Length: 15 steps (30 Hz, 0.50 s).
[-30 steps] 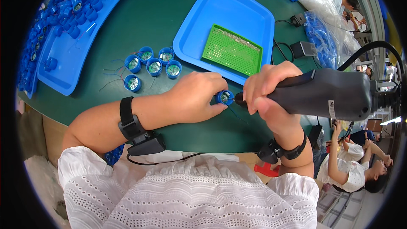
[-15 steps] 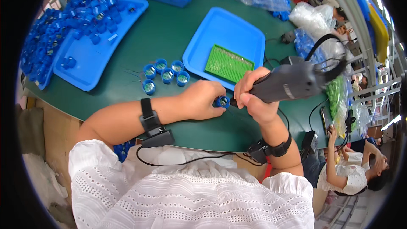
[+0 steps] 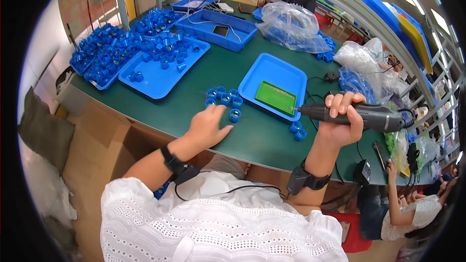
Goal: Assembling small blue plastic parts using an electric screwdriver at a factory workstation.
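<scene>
My right hand (image 3: pixel 343 121) is wrapped around a dark grey electric screwdriver (image 3: pixel 374 117), whose tip points left over the near edge of a green screw tray (image 3: pixel 276 98). That tray lies inside a shallow blue tray (image 3: pixel 257 70). My left hand (image 3: pixel 206 128) holds nothing; its thumb is spread from its fingers, and its fingertips are right by a small group of round blue cups (image 3: pixel 225 99) with circuit boards inside. One blue cup (image 3: pixel 235 115) sits just right of those fingers. Two more blue cups (image 3: pixel 297 131) stand near the screwdriver, below the blue tray's corner.
At the left, another blue tray (image 3: pixel 160 86) and a heap of blue cups (image 3: pixel 109 51) cover the green table (image 3: pixel 194 119). A deeper blue bin (image 3: pixel 228 40) with a cable stands behind. Plastic bags (image 3: pixel 291 26) lie farther back. Other people (image 3: pixel 405 213) sit at the right and far side.
My left hand has let go of the blue cup it held under the screwdriver and moved left to the cup group. The screwdriver has moved to the screw tray. The view has tilted up.
</scene>
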Available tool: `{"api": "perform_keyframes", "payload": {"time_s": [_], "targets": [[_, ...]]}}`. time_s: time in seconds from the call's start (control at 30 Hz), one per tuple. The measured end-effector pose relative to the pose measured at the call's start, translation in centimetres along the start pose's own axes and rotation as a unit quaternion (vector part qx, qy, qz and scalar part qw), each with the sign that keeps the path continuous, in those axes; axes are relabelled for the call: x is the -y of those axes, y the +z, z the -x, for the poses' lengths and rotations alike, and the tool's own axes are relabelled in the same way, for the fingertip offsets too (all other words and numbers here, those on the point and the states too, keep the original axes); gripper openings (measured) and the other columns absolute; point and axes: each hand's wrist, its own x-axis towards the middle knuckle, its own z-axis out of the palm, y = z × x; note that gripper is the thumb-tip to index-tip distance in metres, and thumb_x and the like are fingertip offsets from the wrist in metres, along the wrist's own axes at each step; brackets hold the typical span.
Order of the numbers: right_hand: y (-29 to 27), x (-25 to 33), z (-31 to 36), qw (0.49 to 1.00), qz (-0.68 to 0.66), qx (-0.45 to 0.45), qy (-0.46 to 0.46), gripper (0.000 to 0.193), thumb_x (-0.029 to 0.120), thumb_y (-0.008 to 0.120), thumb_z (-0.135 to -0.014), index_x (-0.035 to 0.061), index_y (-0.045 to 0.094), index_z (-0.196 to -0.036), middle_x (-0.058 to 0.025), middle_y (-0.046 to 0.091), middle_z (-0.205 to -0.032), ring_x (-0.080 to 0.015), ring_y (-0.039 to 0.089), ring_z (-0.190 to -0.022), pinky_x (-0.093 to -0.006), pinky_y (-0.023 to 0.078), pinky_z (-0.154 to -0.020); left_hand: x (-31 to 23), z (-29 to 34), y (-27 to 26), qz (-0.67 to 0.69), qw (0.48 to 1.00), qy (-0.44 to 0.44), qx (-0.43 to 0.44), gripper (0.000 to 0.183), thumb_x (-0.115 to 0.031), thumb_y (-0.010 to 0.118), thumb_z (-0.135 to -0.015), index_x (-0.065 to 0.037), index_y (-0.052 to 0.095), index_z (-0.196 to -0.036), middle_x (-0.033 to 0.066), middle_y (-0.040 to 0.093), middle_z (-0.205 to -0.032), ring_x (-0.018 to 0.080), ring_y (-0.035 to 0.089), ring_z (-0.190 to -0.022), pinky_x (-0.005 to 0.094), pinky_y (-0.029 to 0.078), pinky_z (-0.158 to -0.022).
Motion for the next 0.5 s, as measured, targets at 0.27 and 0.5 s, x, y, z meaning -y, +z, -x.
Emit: {"api": "perform_keyframes", "payload": {"time_s": [0.27,0.5], "targets": [[-0.7,1.6,3.2,0.994,-0.083,-0.071,-0.008,0.024,0.007,0.049,-0.072,0.0058,0.053,-0.095,-0.0053,0.049,-0.065,-0.0152,0.047,-0.051,-0.0327,0.041,-0.061,2.8,-3.3,-1.2,-0.060,0.997,0.021,-0.036,0.144,-0.057,0.083,-0.039,-0.007,-0.005,-0.142,0.0369,0.009,-0.138,0.0503,0.016,-0.128,0.0589,0.019,-0.101],[-1.2,4.1,5.5,0.993,-0.038,-0.109,-0.031,0.022,0.006,0.050,-0.070,0.0055,0.050,-0.093,-0.0058,0.046,-0.062,-0.0159,0.046,-0.049,-0.0337,0.041,-0.059,0.4,-7.3,1.3,-0.050,0.994,0.098,0.003,0.107,-0.056,0.078,-0.052,-0.013,0.030,-0.138,0.0286,0.039,-0.121,0.0426,0.041,-0.111,0.0471,0.036,-0.093]]}}
